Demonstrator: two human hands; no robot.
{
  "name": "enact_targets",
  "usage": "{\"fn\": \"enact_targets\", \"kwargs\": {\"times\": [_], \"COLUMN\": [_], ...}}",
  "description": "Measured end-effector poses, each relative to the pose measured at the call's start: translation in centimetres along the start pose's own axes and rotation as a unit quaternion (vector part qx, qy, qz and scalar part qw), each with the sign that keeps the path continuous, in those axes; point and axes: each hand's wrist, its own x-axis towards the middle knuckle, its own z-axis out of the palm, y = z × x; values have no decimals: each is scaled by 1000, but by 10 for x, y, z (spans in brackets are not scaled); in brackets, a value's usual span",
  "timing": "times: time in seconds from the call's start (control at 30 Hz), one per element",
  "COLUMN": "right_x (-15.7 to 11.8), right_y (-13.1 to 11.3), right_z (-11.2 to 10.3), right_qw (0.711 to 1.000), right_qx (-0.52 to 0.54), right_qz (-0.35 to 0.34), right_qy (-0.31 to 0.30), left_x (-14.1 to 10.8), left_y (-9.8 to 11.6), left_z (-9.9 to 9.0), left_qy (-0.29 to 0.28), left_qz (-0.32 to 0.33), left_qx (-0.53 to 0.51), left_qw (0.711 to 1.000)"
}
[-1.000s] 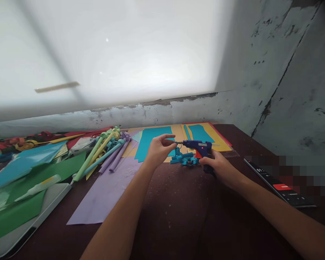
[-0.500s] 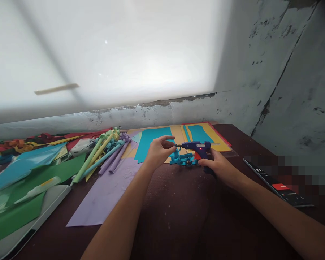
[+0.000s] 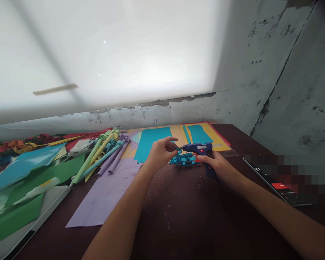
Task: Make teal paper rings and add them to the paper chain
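Observation:
My right hand [image 3: 219, 164] is wrapped around the handle of a dark blue hot glue gun [image 3: 197, 147], its red light lit and its nozzle pointing left. The thumb lies by the orange-red trigger. My left hand [image 3: 164, 151] pinches a blue paper strip [image 3: 178, 149] close to the nozzle tip; the fingers partly hide the strip. Under the gun, several curled blue paper pieces [image 3: 188, 160] lie on the dark table. Behind my left hand are flat blue paper sheets [image 3: 153, 141].
To the left lie rolled paper stems with curled tops [image 3: 108, 148], a purple sheet [image 3: 97, 196], green paper [image 3: 24, 216] and a white glue bottle [image 3: 38, 189]. A phone [image 3: 273, 180] rests at the right. A yellow folder [image 3: 219, 139] lies at the back.
The glue gun has shifted slightly right and its handle hangs more upright. My left hand has moved a little right and down, still pinching beside the nozzle.

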Motion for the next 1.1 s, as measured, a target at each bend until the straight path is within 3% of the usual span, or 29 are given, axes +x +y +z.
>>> {"fn": "enact_targets", "kwargs": {"times": [0.27, 1.1], "right_x": [-3, -8], "right_y": [-1, -12], "right_z": [4, 9], "right_qw": [998, 998], "right_qx": [49, 59], "right_qz": [42, 23], "right_qy": [-13, 29], "left_x": [-1, -1], "left_y": [-1, 1], "left_z": [3, 0], "left_qy": [-15, -3], "left_qz": [-6, -12], "left_qx": [-4, -19], "left_qw": [1000, 1000]}}
